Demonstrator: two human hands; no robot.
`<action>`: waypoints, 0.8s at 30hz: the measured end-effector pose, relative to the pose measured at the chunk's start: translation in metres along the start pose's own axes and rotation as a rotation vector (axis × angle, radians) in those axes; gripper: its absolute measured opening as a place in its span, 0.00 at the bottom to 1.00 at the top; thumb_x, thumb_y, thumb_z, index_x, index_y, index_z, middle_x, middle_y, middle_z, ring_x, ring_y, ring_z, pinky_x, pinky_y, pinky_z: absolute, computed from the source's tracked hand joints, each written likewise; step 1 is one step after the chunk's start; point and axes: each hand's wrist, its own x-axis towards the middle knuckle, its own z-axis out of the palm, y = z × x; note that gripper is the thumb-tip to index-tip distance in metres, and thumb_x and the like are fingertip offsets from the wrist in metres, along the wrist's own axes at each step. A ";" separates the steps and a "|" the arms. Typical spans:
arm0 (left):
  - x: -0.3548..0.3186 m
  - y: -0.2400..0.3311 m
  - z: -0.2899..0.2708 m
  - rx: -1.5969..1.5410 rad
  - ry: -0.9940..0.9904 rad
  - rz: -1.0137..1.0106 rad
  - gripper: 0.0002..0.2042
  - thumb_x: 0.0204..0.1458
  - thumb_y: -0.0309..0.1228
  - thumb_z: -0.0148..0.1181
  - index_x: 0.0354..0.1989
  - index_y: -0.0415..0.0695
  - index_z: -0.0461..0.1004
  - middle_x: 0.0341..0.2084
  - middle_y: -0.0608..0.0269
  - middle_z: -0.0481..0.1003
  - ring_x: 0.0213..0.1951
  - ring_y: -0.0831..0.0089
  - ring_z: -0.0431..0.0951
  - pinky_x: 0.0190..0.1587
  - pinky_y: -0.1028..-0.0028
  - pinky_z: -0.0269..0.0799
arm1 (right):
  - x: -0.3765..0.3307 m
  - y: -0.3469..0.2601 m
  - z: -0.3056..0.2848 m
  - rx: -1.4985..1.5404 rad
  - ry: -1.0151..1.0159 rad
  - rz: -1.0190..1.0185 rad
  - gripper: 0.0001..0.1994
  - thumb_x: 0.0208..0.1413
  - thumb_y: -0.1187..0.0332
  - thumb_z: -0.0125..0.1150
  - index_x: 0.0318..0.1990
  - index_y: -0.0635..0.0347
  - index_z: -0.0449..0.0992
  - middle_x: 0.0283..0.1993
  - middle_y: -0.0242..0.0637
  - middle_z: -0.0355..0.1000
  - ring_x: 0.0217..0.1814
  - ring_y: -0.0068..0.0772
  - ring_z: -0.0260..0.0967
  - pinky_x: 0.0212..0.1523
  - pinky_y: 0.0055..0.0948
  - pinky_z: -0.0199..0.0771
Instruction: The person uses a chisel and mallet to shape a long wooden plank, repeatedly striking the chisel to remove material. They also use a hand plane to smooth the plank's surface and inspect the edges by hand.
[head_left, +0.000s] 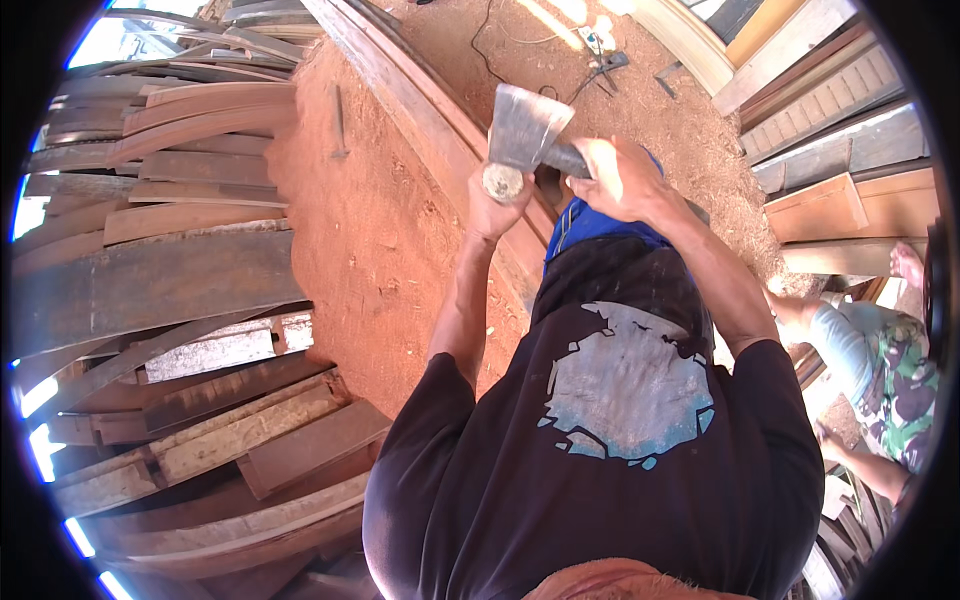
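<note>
Head view: we are looking down past a dark shirt with a pale blue print. In the upper centre of the frame, both hands are working at a hatchet. The right hand is closing firmly around the dark handle just behind the grey metal head. The left hand is gripping a small round, pale object and pressing it against the lower edge of the blade; we cannot tell what that object is. The blade is pointing toward the top of the frame, its flat face turned to us.

Behind the hatchet, a long timber beam is running diagonally from the top centre down toward the middle. Reddish sawdust is covering the ground to its left. Stacked, curved wooden planks are filling the left side of the frame, from top to bottom. More boards are lying at the upper right. At the right edge, another person in a camouflage-patterned garment is sitting near the boards.
</note>
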 end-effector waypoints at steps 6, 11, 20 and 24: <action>0.032 -0.016 0.021 -0.177 0.251 -0.012 0.12 0.50 0.22 0.72 0.40 0.38 0.76 0.33 0.64 0.79 0.36 0.77 0.79 0.42 0.75 0.77 | -0.009 -0.023 -0.047 0.474 0.297 -0.154 0.19 0.57 0.65 0.69 0.53 0.65 0.75 0.42 0.55 0.79 0.43 0.47 0.78 0.48 0.43 0.75; 0.002 0.008 0.007 -0.124 0.050 -0.075 0.10 0.51 0.19 0.70 0.41 0.40 0.78 0.31 0.67 0.78 0.34 0.82 0.77 0.37 0.77 0.75 | -0.027 -0.050 -0.084 0.475 0.481 -0.208 0.18 0.57 0.68 0.70 0.52 0.66 0.78 0.48 0.46 0.82 0.48 0.35 0.79 0.53 0.34 0.77; -0.020 0.026 0.014 -0.076 -0.060 -0.060 0.13 0.49 0.25 0.73 0.42 0.37 0.78 0.37 0.61 0.83 0.39 0.78 0.81 0.43 0.74 0.78 | -0.016 0.009 -0.001 -0.014 0.050 -0.109 0.17 0.51 0.61 0.69 0.40 0.66 0.77 0.30 0.58 0.75 0.35 0.64 0.75 0.38 0.49 0.75; -0.024 0.006 0.028 -0.130 0.171 -0.062 0.17 0.48 0.24 0.74 0.46 0.36 0.76 0.35 0.62 0.81 0.38 0.77 0.81 0.42 0.74 0.78 | -0.035 0.005 -0.008 0.235 0.067 -0.057 0.19 0.52 0.60 0.71 0.42 0.68 0.76 0.34 0.58 0.76 0.41 0.66 0.76 0.40 0.49 0.74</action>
